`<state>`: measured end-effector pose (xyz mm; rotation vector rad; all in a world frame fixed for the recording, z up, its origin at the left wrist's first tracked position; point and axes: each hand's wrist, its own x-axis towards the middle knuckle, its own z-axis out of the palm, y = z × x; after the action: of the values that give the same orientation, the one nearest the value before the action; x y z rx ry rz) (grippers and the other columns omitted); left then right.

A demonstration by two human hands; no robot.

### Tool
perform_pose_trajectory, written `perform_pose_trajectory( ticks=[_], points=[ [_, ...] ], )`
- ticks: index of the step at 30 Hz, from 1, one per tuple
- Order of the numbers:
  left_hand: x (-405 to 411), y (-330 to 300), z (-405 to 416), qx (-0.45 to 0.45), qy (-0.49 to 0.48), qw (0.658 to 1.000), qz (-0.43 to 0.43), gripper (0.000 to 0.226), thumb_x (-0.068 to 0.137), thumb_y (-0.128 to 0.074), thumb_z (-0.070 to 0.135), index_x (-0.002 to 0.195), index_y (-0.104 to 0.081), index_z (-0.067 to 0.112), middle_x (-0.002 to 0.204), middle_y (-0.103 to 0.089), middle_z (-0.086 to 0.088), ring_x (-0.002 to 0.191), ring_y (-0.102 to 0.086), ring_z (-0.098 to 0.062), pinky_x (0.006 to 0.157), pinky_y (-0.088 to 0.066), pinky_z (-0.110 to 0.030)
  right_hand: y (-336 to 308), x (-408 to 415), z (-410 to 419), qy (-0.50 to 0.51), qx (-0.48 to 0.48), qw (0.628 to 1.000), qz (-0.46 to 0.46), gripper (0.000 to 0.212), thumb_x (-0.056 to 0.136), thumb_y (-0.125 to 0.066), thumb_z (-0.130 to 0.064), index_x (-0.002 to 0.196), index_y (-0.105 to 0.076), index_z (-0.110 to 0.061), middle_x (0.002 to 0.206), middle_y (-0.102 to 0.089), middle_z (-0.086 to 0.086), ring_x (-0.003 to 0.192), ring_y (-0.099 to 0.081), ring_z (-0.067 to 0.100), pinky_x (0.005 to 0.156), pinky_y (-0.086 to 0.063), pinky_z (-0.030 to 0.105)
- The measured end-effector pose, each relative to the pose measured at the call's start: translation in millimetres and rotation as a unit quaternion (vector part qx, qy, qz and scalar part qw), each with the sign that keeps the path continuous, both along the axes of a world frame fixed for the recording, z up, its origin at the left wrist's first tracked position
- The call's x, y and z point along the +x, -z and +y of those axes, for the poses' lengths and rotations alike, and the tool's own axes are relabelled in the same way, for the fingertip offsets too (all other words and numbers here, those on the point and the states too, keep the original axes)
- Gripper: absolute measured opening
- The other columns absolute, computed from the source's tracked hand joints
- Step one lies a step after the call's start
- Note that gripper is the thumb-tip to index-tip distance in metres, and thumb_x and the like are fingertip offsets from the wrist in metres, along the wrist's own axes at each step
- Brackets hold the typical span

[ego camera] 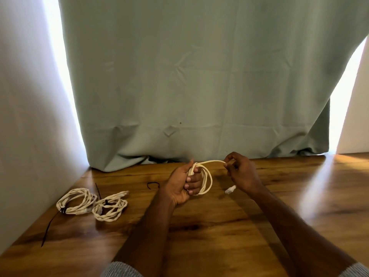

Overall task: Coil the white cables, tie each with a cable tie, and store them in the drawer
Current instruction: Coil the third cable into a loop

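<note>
A white cable (207, 181) is partly wound into loops that my left hand (184, 186) grips above the wooden table (219, 226). My right hand (240, 172) pinches the cable's free strand, which runs from the loops to its fingers, and the clear plug end (230, 190) hangs below that hand. Two coiled white cables lie at the left: the far-left coil (76, 201) and the second coil (110, 206), each bound with a black cable tie. A loose black cable tie (153, 184) lies curled on the table behind my left wrist.
A grey-green curtain (199, 86) hangs along the table's back edge. A white wall (30, 116) borders the table on the left. The long tail of a black tie (49, 228) sticks out from the far-left coil toward the front. No drawer is in view.
</note>
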<state>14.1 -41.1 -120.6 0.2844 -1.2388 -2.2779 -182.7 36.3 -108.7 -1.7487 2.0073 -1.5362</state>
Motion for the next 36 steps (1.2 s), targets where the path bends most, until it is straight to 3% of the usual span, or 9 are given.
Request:
perform_pose_trajectory(
  ticks=[6,9,11,16,19,23,29,31,36],
  points=[
    [-1,0,-3,0.022,-0.059,0.996,0.071,0.039,0.102,-0.038,0.037,0.074,-0.051,0.013,0.043,-0.034,0.006,0.031,-0.029,-0.005,0.036,-0.023,-0.021,6,14,-3,-0.024,0.087,0.995,0.034,0.015,0.090,-0.067,-0.005,0.089,-0.067,-0.020,0.081,-0.070,0.003,0.068,-0.067,0.016,0.060,-0.059,0.036],
    [-1,0,-3,0.024,-0.078,0.991,0.102,0.034,0.102,-0.039,0.032,0.078,-0.052,0.011,0.049,-0.036,0.005,0.036,-0.032,-0.006,0.041,-0.027,-0.022,11,26,-5,-0.056,0.152,0.983,0.084,0.020,0.084,-0.072,-0.004,0.094,-0.068,-0.020,0.090,-0.070,-0.003,0.078,-0.065,0.008,0.068,-0.057,0.027],
    [-1,1,-3,0.027,-0.100,0.989,0.110,0.032,0.103,-0.040,0.028,0.081,-0.054,0.010,0.053,-0.038,0.003,0.040,-0.035,-0.007,0.044,-0.030,-0.024,14,30,-7,-0.071,0.167,0.977,0.108,0.027,0.081,-0.075,-0.007,0.102,-0.068,-0.023,0.094,-0.070,-0.006,0.084,-0.065,0.008,0.075,-0.059,0.032],
    [-2,-4,0,0.030,-0.157,0.981,0.111,0.031,0.105,-0.041,0.022,0.077,-0.050,0.011,0.055,-0.040,0.001,0.042,-0.037,-0.008,0.042,-0.037,-0.024,12,45,6,-0.149,0.181,0.969,0.072,0.034,0.089,-0.069,-0.006,0.112,-0.050,-0.023,0.094,-0.070,0.008,0.057,-0.067,0.018,0.046,-0.052,0.027],
    [-4,-3,-4,0.041,-0.196,0.974,0.105,0.031,0.104,-0.043,0.021,0.074,-0.046,0.013,0.055,-0.042,0.001,0.043,-0.038,-0.009,0.043,-0.037,-0.024,6,51,12,-0.164,0.188,0.966,0.072,0.012,0.097,-0.057,-0.011,0.103,-0.062,-0.020,0.086,-0.072,0.005,0.049,-0.063,0.010,0.047,-0.053,0.028],
    [-8,-1,-8,0.056,-0.226,0.966,0.107,0.031,0.104,-0.042,0.021,0.074,-0.042,0.014,0.055,-0.044,0.001,0.041,-0.040,-0.010,0.043,-0.038,-0.024,7,58,15,-0.206,0.238,0.947,0.069,0.025,0.097,-0.048,-0.008,0.099,-0.070,-0.020,0.065,-0.069,0.008,0.054,-0.064,0.020,0.048,-0.049,0.030],
    [-5,-4,-7,0.054,-0.245,0.962,0.111,0.027,0.105,-0.040,0.020,0.079,-0.044,0.012,0.059,-0.046,-0.003,0.046,-0.044,-0.014,0.048,-0.044,-0.027,4,59,13,-0.256,0.089,0.936,0.225,0.004,0.088,-0.067,-0.030,0.091,-0.070,-0.029,0.088,-0.069,-0.011,0.072,-0.063,0.001,0.065,-0.054,0.024],
    [-3,-5,-6,0.055,-0.245,0.961,0.119,0.029,0.106,-0.038,0.021,0.081,-0.048,0.009,0.061,-0.055,-0.005,0.049,-0.054,-0.015,0.051,-0.051,-0.027,3,55,11,-0.255,0.049,0.929,0.263,0.017,0.086,-0.073,-0.032,0.101,-0.075,-0.024,0.098,-0.060,-0.016,0.084,-0.055,-0.010,0.073,-0.043,0.008],
    [1,-9,0,0.058,-0.195,0.969,0.139,0.046,0.107,-0.032,0.027,0.093,-0.061,-0.005,0.080,-0.074,-0.015,0.076,-0.075,-0.023,0.066,-0.062,-0.031,0,55,12,-0.273,-0.057,0.928,0.247,0.018,0.088,-0.075,-0.020,0.104,-0.074,-0.013,0.100,-0.057,-0.015,0.088,-0.053,-0.015,0.072,-0.036,0.001]
  ],
)
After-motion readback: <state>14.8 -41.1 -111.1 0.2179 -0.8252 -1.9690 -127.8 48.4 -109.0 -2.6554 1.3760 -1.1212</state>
